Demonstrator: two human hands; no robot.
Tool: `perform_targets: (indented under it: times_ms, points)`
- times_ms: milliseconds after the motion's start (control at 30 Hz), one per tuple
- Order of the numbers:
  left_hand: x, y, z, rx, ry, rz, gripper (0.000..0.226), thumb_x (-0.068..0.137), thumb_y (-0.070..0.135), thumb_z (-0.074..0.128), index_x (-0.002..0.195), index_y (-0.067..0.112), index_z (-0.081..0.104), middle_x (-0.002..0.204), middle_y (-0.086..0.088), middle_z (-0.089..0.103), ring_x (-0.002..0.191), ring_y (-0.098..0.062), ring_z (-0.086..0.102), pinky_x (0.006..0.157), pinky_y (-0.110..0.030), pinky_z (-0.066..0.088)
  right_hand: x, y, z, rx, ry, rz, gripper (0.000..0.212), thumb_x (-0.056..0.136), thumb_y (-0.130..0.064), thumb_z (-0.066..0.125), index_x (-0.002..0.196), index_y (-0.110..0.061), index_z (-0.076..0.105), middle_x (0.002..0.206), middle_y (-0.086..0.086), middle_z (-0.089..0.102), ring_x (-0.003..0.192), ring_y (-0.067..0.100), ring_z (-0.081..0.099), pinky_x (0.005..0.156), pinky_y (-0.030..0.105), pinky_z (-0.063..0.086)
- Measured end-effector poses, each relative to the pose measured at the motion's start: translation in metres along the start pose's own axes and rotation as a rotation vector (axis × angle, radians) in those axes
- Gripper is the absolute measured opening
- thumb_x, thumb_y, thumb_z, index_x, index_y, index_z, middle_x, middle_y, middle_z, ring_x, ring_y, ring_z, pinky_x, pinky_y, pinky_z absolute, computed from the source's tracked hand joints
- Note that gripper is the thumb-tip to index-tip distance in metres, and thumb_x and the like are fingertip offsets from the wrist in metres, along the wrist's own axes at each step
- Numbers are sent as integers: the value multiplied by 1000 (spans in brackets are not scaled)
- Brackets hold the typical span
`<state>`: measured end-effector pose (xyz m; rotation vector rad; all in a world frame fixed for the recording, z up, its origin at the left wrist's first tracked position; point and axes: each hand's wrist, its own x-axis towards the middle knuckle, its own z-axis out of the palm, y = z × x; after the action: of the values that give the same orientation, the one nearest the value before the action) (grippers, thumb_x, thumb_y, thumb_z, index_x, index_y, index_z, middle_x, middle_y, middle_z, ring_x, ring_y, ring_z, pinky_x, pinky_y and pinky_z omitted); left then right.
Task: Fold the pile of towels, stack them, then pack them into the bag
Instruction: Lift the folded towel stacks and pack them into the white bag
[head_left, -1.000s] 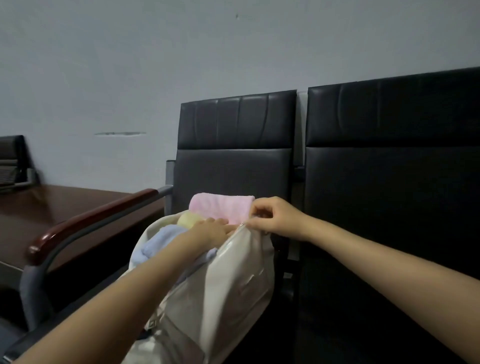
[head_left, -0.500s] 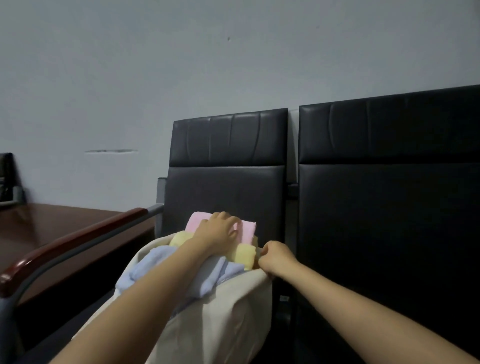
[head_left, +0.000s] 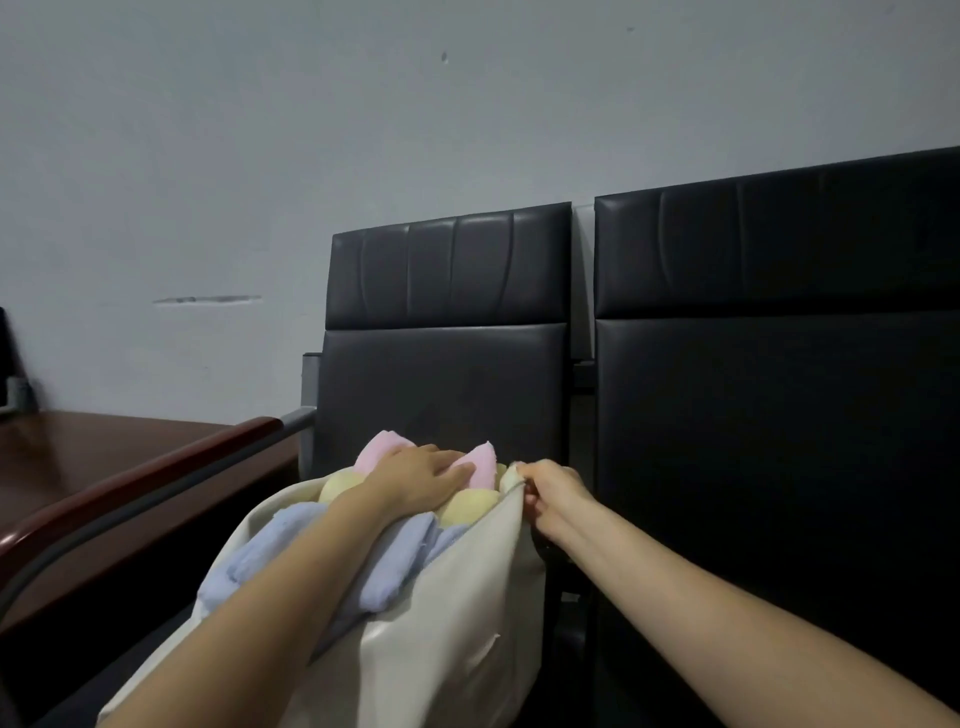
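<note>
Atop pink, yellow and blue folded towels (head_left: 387, 558), left hand (head_left: 421, 480) presses flat; right hand (head_left: 553, 491) pinches cream bag (head_left: 457, 623) rim.

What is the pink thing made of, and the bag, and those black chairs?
The pink towel looks like soft, fluffy terry cloth: its surface is fuzzy and dull. The bag seems smooth, slightly shiny cream fabric, maybe coated cloth or fake leather; it creases stiffly. The black chairs look padded in leather or vinyl, with stitched panels and a faint sheen; which one I cannot tell.
</note>
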<state>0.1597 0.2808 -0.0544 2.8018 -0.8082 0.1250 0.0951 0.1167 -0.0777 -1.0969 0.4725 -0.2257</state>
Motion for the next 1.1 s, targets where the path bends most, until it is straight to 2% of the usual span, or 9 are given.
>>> perform_targets:
  times_ms: [133,233,367,533,600,700,767,967,1100]
  points:
    - [-3,-16,-5,-65,-41,-18,61,84,73,24,132,47,52,128,9,59,125,-15,47,109,-37,30,0,-13,22,-22,8,-58,21,88,3,51,69,-3,54,56,5,45,41,11,36,33,17,28]
    - [-9,-12,-4,-60,16,-16,46,98,57,31,131,36,53,118,6,61,109,-15,53,101,-34,34,0,-15,24,-194,-1,-192,20,88,-2,53,69,-5,57,58,5,50,51,15,43,43,22,33]
    - [-14,1,7,28,96,30,47,100,50,32,143,34,39,138,2,53,126,-19,46,109,-39,29,4,-13,3,-800,4,-477,21,86,-14,63,94,6,66,89,19,68,74,24,61,61,29,46]
    - [-10,12,13,115,70,11,53,101,52,28,152,36,23,159,6,25,147,-17,18,120,-42,8,8,-11,-17,-1272,-87,-371,12,79,-15,64,86,-16,74,78,4,69,67,20,63,63,25,50]
    - [-11,14,13,122,55,9,53,101,52,27,151,36,25,158,7,28,146,-17,20,120,-42,8,13,-6,-17,-1397,-68,-394,14,82,-15,60,85,-15,74,81,3,69,79,24,66,70,28,51]
    - [-12,12,14,108,75,9,52,100,53,28,149,37,30,153,8,37,143,-17,28,119,-43,11,17,1,-13,-1546,-66,-359,14,86,-16,54,74,-11,58,75,3,60,74,24,59,53,25,41]
    - [-11,11,14,103,85,18,51,100,52,28,148,36,32,151,8,41,140,-16,32,118,-42,14,18,-1,-10,-1497,-49,-341,18,89,-19,52,72,-12,49,73,2,52,72,22,53,51,26,36]
    - [-16,4,8,31,85,75,49,97,53,28,141,40,43,138,8,54,128,-15,44,110,-37,25,32,-21,8,-673,-9,-236,11,79,1,43,72,-5,47,55,7,44,43,15,37,37,17,25]
    - [-14,10,1,32,-3,67,43,103,42,30,136,26,53,141,-1,53,127,-18,45,105,-30,28,24,-51,42,-484,-85,-311,19,79,4,42,63,-8,45,49,6,41,39,12,33,43,22,29]
